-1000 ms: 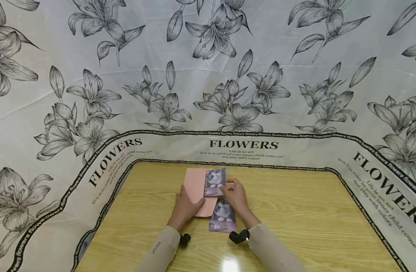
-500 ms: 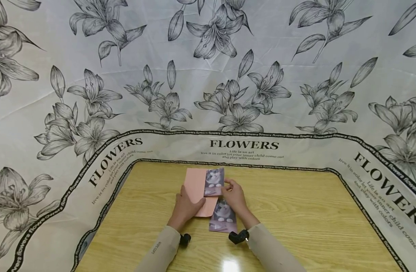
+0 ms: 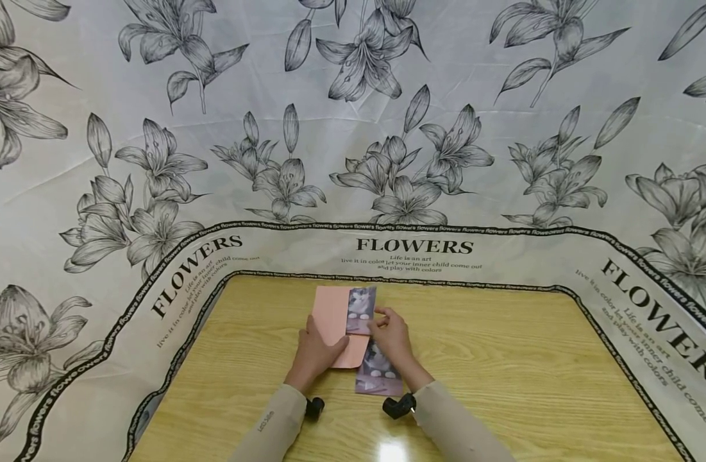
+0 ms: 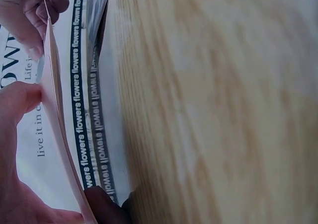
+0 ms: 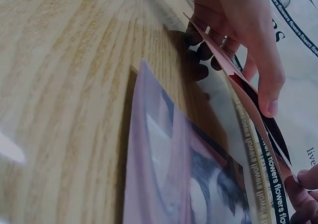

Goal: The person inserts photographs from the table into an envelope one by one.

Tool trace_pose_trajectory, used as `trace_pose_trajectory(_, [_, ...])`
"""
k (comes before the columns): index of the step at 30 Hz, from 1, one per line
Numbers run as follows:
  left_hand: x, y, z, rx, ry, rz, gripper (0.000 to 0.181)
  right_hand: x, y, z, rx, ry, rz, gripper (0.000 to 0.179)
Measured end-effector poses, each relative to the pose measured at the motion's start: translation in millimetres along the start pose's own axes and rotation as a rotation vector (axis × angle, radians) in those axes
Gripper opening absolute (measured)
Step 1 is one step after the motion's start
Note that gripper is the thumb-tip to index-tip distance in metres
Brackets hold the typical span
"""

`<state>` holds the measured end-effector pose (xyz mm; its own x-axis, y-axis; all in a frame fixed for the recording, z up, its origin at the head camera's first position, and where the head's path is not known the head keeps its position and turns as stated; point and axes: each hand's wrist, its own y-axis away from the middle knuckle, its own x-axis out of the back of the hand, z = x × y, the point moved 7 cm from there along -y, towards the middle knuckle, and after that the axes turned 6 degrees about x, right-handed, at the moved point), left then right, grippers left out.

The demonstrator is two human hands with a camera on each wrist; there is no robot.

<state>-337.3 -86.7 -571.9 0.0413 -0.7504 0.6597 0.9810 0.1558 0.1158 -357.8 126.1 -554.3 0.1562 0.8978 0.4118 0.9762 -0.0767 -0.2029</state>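
Observation:
In the head view a pink paper envelope (image 3: 329, 314) is held up over the table, its flap-like edge at lower right. My left hand (image 3: 315, 353) grips its lower left, thumb across the front and fingers behind. A cat picture card (image 3: 360, 311) lies against the envelope's right side, its left part hidden by pink paper. My right hand (image 3: 392, 333) pinches that card's lower right edge. The right wrist view shows the left thumb on the envelope (image 5: 223, 60) and the right fingertips at its far end. A second cat picture card (image 3: 378, 378) lies below on the table.
The wooden table (image 3: 503, 372) is ringed by a white flower-printed cloth (image 3: 410, 192) with lettering. Black camera mounts (image 3: 400, 405) sit at both wrists.
My right hand has moved slightly left with the upper card, and less of that card shows beside the pink envelope. My left hand and the lower card have stayed put.

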Motion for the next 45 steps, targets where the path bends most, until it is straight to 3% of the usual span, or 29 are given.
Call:
trace_pose_trajectory(11, [-0.3,-0.6,-1.5,-0.003,-0.007,-0.001,0.119,-4.7,5.4,-4.5,0.031,0.013,-0.008,0.039])
trace_pose_trajectory(26, [-0.6,0.1,0.4,-0.017,-0.011,0.001,0.119,-21.3,-1.4,-9.4,0.036,0.061,-0.019,0.039])
trace_pose_trajectory(34, [-0.7,1.8,0.6,-0.029,-0.009,0.009,0.119,-28.8,-2.6,-10.4,0.015,0.145,-0.03,0.039])
trace_pose_trajectory(40, [-0.9,1.2,1.0,-0.042,-0.014,0.018,0.119,-31.6,-6.2,-18.1,0.12,0.242,0.032,0.031])
trace_pose_trajectory(45, [-1.3,0.6,0.3,-0.053,-0.008,0.021,0.118,-35.9,-7.2,-22.6,0.164,0.245,0.046,0.029])
